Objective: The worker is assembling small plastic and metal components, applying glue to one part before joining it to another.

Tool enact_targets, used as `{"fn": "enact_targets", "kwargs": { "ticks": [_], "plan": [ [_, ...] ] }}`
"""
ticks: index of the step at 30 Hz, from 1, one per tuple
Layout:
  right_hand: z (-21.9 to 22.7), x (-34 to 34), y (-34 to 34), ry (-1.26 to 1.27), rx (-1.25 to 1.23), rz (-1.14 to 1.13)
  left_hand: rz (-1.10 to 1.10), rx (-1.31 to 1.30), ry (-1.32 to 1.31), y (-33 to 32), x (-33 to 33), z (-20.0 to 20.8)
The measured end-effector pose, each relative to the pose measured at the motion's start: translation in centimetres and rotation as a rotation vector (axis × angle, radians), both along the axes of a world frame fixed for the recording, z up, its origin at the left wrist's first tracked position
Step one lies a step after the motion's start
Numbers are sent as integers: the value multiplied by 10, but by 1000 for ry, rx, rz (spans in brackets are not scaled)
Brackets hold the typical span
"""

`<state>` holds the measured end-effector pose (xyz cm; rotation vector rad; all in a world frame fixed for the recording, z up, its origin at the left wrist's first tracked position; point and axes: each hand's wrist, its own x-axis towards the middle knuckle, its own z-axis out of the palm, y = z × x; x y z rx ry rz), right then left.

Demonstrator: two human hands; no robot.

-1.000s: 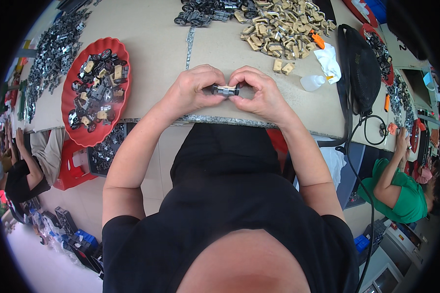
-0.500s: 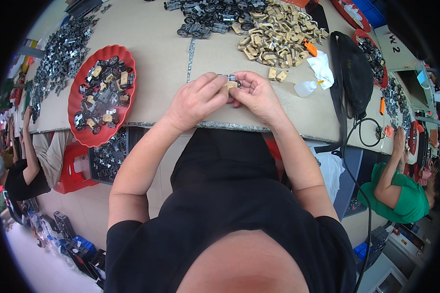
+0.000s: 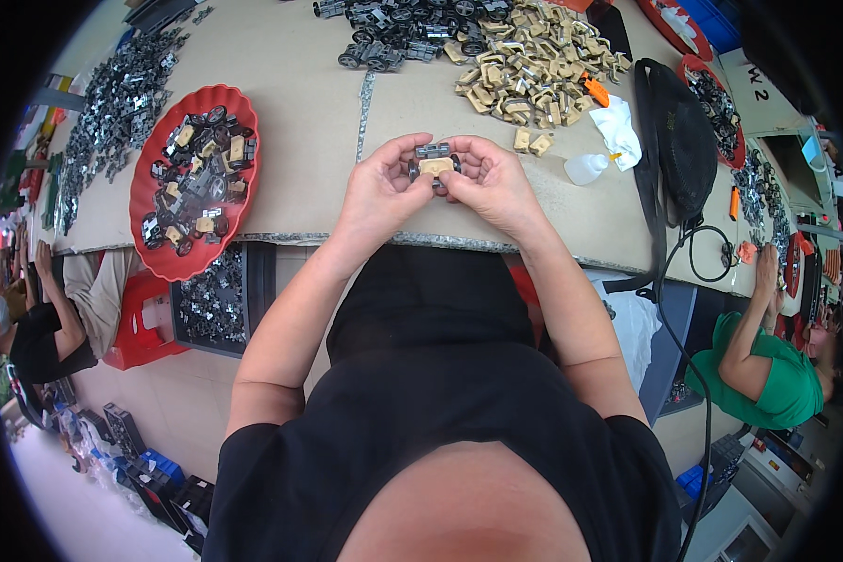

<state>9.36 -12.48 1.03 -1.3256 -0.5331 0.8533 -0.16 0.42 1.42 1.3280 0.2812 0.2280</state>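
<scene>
Between my two hands, just above the table's near edge, is a small toy car chassis point(image 3: 432, 151) with dark wheels and a tan plastic piece point(image 3: 436, 167) seated in its middle. My left hand point(image 3: 381, 186) grips its left side, thumb against the tan piece. My right hand point(image 3: 493, 184) closes round the right side, its thumb also on the tan piece. Fingers hide the underside. Beyond my hands lies a heap of loose tan pieces point(image 3: 534, 66), two of them apart nearer to me. Dark wheeled chassis point(image 3: 412, 28) are piled beside that heap.
A red scalloped tray point(image 3: 143, 187) of chassis with tan pieces overhangs the table edge at left. Small grey parts point(image 3: 122, 89) lie farther left. To the right are a white bottle point(image 3: 585, 169), a tissue point(image 3: 615, 131) and a black bag point(image 3: 674, 140). Co-workers sit at both sides.
My left hand has shifted from over the chassis to its left side, thumb now pressing beside the right one. The chassis has turned and shows more fully.
</scene>
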Motion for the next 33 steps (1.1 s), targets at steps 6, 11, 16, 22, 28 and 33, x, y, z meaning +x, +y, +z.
{"fn": "enact_targets", "kwargs": {
  "ticks": [6,11,16,22,28,33],
  "plan": [
    [-7,-1,2,-7,13,-37,19,-21,-4,-1,0,-1],
    [-6,-2,3,-55,-29,-15,31,-22,-6,0,0,-6],
    [-7,-3,2,-65,-28,-15,21,7,16,0,0,-4],
    [-2,-6,9,16,75,-157,157,-6,-43,-5,5,-9],
    [-2,-4,9,-8,63,-145,182,-24,-74,-5,4,-9],
    [-19,0,7,-223,104,-124,109,-16,-7,-1,4,-2]
  ]
}}
